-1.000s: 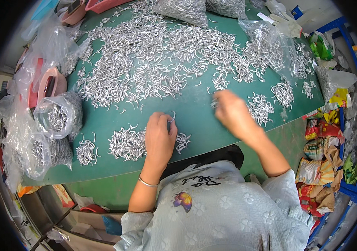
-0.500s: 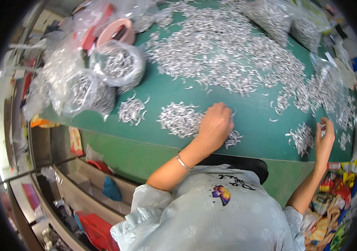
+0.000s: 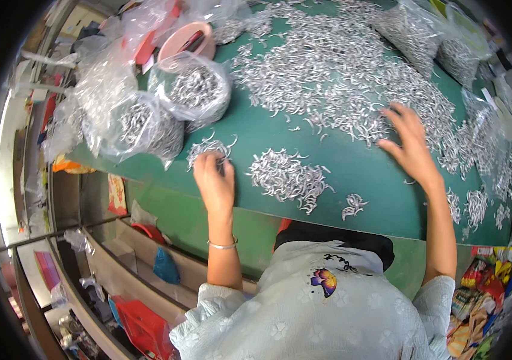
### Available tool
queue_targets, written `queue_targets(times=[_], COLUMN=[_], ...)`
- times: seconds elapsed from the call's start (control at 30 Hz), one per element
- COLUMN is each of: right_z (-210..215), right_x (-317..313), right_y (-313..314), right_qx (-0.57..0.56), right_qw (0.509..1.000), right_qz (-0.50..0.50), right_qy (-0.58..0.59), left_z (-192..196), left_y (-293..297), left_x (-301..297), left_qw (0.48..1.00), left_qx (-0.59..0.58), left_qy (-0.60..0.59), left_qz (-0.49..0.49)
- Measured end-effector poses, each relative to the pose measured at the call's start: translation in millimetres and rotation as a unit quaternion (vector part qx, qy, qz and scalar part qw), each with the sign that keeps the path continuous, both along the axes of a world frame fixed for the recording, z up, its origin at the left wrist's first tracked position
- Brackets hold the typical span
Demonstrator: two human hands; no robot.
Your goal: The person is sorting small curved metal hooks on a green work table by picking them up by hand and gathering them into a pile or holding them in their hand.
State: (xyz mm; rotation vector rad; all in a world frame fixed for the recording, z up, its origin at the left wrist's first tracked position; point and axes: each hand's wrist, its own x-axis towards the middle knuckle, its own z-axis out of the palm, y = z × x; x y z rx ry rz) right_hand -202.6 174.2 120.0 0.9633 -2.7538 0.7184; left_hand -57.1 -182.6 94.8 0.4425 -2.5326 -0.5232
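Note:
Small curved silvery metal pieces (image 3: 310,72) lie spread in a thick layer over the green table (image 3: 256,231). At the left, my left hand (image 3: 215,186) is closed with curled fingers over a small pile of these pieces (image 3: 211,146); what the fingertips hold is hidden. My right hand (image 3: 411,144) is open, thumb and fingers apart, at the near right edge of the big layer. Between my hands sit a larger heap of pieces (image 3: 286,180) and, closer to the table's front edge, a small cluster (image 3: 354,206).
Clear plastic bags filled with pieces (image 3: 196,90) stand at the left beside a pink bowl (image 3: 187,42). More filled bags (image 3: 409,36) are at the far right. Small piles (image 3: 475,207) lie past my right forearm. Left below the table are open drawers (image 3: 142,264); colourful packaging (image 3: 484,282) is lower right.
My left hand has moved left from the middle heap to the small left pile. My right hand has left the right-hand piles, moving up and left to the big layer, and opened. The view has shifted slightly.

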Motion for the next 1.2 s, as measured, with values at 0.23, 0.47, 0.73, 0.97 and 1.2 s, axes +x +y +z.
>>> queue_targets(times=[0.23,0.47,0.73,0.97,1.2], right_z=[-8.1,0.3,-2.7,3.6,-13.4], right_x=[19.1,11.1,19.2,4.7,-4.2], right_y=[12.8,20.0,-3.1,-13.1,-21.7], right_qx=[0.034,0.007,0.045,-0.001,-0.005], right_qw=[0.998,0.992,0.998,0.997,0.998], right_qz=[0.019,-0.112,0.003,-0.055,-0.037], right_qy=[-0.052,-0.055,-0.051,-0.057,-0.046], left_z=[24.2,24.3,0.9,13.2,5.7], left_y=[68.8,113.1,112.2,131.6,130.3], left_x=[-18.6,-94.2,-120.6,-106.9,-113.2], left_qw=[0.98,0.914,0.896,0.901,0.898], left_qx=[0.098,0.007,-0.089,-0.036,-0.032], left_qy=[-0.013,-0.107,-0.159,-0.08,-0.061], left_qz=[-0.173,-0.39,-0.404,-0.425,-0.435])
